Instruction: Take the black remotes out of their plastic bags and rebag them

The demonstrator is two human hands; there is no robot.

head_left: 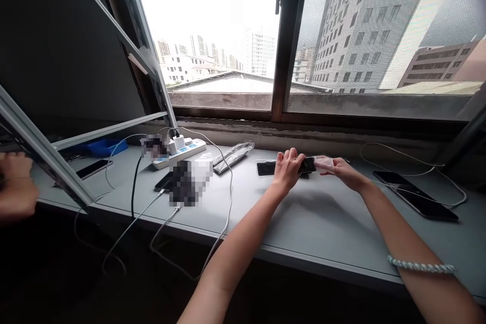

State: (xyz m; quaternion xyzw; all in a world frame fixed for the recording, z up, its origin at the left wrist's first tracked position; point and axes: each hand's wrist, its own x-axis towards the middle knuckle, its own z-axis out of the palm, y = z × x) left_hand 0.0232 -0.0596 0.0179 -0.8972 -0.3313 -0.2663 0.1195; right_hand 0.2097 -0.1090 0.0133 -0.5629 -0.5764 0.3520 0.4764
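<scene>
My left hand [288, 168] has its fingers wrapped round a dark phone [308, 164], which is raised a little over the grey table. Pinched in my right hand [343, 172] is a pale, thin wipe or wrapper [324, 163] that touches the phone's right end. Behind and left of my left hand, a flat black item in clear film [266, 167] lies on the table. Part of another dark item shows below the phone, mostly hidden.
A white power strip [190, 151], cables and a silvery packet [233, 156] are left of my hands. A black tablet [415, 195] with a cable lies right. Far left are a metal frame [110, 124], a blue tray [108, 148], a phone [92, 169] and another person's arm [17, 187].
</scene>
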